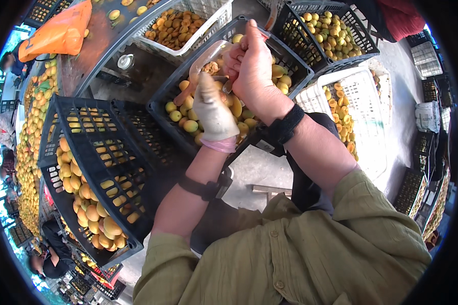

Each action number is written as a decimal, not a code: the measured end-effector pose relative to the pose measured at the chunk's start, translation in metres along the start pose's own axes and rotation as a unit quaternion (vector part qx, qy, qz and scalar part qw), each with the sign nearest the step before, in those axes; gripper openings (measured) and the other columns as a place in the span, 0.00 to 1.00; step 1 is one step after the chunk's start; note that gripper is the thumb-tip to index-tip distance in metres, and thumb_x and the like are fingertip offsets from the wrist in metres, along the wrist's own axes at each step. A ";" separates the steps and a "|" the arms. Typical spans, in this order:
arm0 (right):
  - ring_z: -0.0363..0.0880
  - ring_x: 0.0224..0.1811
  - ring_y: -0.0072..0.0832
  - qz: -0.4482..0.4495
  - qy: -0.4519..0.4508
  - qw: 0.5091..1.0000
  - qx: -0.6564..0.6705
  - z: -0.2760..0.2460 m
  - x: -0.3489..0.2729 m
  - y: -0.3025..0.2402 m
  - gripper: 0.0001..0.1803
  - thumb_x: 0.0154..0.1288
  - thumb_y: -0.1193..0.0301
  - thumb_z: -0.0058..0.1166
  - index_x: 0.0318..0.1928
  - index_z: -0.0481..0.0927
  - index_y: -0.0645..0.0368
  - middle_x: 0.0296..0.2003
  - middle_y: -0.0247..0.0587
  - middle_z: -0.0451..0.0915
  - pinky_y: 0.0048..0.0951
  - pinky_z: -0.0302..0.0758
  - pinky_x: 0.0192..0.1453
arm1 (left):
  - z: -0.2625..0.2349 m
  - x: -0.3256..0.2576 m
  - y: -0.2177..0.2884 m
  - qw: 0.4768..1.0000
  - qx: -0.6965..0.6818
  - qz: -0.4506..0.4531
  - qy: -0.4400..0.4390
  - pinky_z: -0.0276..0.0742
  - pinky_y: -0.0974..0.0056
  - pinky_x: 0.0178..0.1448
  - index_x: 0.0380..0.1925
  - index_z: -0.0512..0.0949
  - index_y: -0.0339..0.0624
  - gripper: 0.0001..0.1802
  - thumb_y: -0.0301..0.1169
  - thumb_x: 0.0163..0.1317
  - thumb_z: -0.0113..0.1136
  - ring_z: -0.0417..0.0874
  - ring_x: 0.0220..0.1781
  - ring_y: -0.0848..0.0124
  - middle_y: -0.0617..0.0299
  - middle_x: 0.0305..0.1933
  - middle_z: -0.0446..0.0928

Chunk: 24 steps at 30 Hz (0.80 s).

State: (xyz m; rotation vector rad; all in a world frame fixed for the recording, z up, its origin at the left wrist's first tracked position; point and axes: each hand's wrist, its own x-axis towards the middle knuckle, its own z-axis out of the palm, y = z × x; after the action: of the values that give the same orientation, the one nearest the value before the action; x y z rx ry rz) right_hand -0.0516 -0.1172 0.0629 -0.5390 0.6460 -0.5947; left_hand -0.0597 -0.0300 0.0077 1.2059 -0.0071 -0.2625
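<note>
My left hand (pixel 212 114), in a whitish glove with a pink cuff, is over a dark crate (pixel 303 71) of yellow-green apricots (pixel 191 125). Its fingers are smeared by motion, and whether they hold a fruit is unclear. Bare and closed, my right hand (pixel 254 68) is just right of it, thumb up. A short shiny blade (pixel 228 87) shows below its fingers and a red end near the thumb, so it appears to grip a small knife. Beyond the left hand, a clear plastic container (pixel 201 65) with brown bits (pixel 210 67) sits in the crate.
At my left, a black crate (pixel 99 114) holding orange apricots (pixel 94 216) leans close. A white crate (pixel 224 12) of brownish fruit is beyond. Right are a black crate (pixel 285 38) of apricots and a white basket (pixel 376 117) with halved ones (pixel 342 119). An orange bag (pixel 61 31) lies far left.
</note>
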 end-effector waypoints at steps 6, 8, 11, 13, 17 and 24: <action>0.48 0.12 0.18 0.015 -0.035 0.999 0.021 -0.006 0.004 0.000 0.26 0.66 0.47 0.51 0.20 0.58 0.47 0.13 0.25 0.52 0.24 0.47 0.17 | 0.002 0.001 -0.008 0.999 0.027 0.014 -0.014 0.62 0.75 0.31 0.34 0.75 0.44 0.16 0.45 0.70 0.50 0.64 0.27 0.84 0.74 0.27 0.67; 0.49 0.11 0.18 0.009 -0.100 0.995 -0.024 0.002 -0.006 0.002 0.26 0.66 0.48 0.51 0.20 0.58 0.48 0.13 0.26 0.54 0.24 0.47 0.16 | 0.006 -0.002 -0.002 0.995 -0.072 -0.062 0.007 0.63 0.73 0.34 0.36 0.75 0.46 0.15 0.46 0.69 0.50 0.65 0.30 0.83 0.74 0.28 0.67; 0.51 0.10 0.17 -0.032 -0.171 0.979 -0.111 0.001 -0.011 0.002 0.26 0.67 0.49 0.52 0.20 0.59 0.49 0.12 0.28 0.57 0.21 0.49 0.14 | 0.020 -0.012 0.035 0.944 -0.156 -0.287 0.034 0.66 0.69 0.42 0.40 0.74 0.50 0.14 0.46 0.68 0.50 0.67 0.37 0.82 0.74 0.33 0.70; 0.57 0.11 0.15 -0.068 -0.248 0.949 -0.180 0.002 -0.016 0.005 0.23 0.68 0.53 0.53 0.21 0.66 0.52 0.13 0.27 0.62 0.19 0.53 0.15 | 0.001 -0.002 0.023 0.930 -0.158 -0.333 0.011 0.67 0.68 0.55 0.43 0.74 0.51 0.14 0.46 0.66 0.52 0.72 0.50 0.76 0.71 0.44 0.74; 0.62 0.13 0.14 -0.144 -0.341 0.890 -0.266 0.005 -0.013 0.013 0.19 0.68 0.57 0.54 0.23 0.73 0.54 0.14 0.27 0.67 0.19 0.57 0.16 | -0.028 0.010 0.005 0.929 -0.110 -0.325 -0.135 0.68 0.57 0.63 0.49 0.71 0.51 0.19 0.48 0.64 0.51 0.74 0.57 0.67 0.61 0.54 0.73; 0.74 0.21 0.19 -0.072 -0.161 0.863 -0.474 -0.004 0.001 -0.024 0.12 0.62 0.61 0.56 0.34 0.80 0.56 0.22 0.34 0.77 0.24 0.73 0.25 | -0.011 0.032 0.026 0.946 -0.118 -0.302 0.020 0.75 0.56 0.48 0.43 0.76 0.47 0.19 0.49 0.68 0.47 0.78 0.47 0.65 0.62 0.37 0.77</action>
State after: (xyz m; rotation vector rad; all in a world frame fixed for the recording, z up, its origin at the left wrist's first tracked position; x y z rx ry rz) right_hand -0.0618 -0.1363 0.0745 -1.5916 0.5493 -0.2713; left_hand -0.0218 -0.0183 0.0232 0.9484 0.4261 -0.7535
